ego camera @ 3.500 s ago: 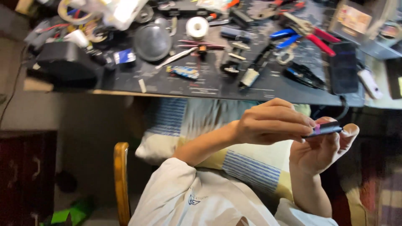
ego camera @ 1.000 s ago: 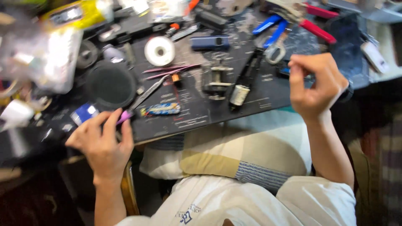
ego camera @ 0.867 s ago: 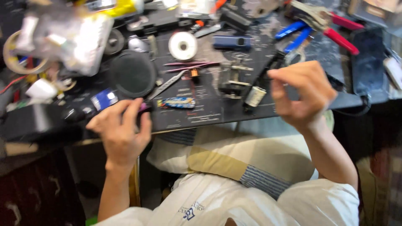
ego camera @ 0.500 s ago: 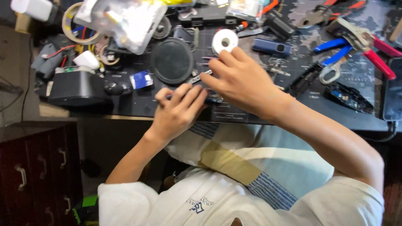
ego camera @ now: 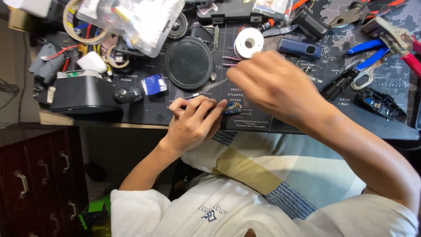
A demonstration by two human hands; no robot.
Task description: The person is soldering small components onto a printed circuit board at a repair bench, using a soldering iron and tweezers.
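Observation:
My left hand [ego camera: 193, 123] lies at the near edge of a black desk mat [ego camera: 144, 112]. Its fingers are pressed flat onto a small blue circuit board [ego camera: 233, 108], which peeks out at the fingertips. A thin screwdriver [ego camera: 207, 89] with a pink handle end lies slanted just beyond those fingers. My right hand [ego camera: 274, 85] hovers blurred above the mat, right of the left hand, fingers curled down towards the screwdriver's tip. What it holds, if anything, is hidden.
A black round disc [ego camera: 188, 61], a white spool [ego camera: 248, 42], a dark blue device [ego camera: 301, 47], blue-handled pliers [ego camera: 366, 52] and a black box [ego camera: 81, 93] crowd the mat. A clear bag [ego camera: 136, 19] of parts lies at the back. A dark drawer unit [ego camera: 30, 175] stands at the left.
My left hand came from the far left to the mat's middle edge and pressed onto the circuit board. My right hand swung in from the right and now hovers beside it.

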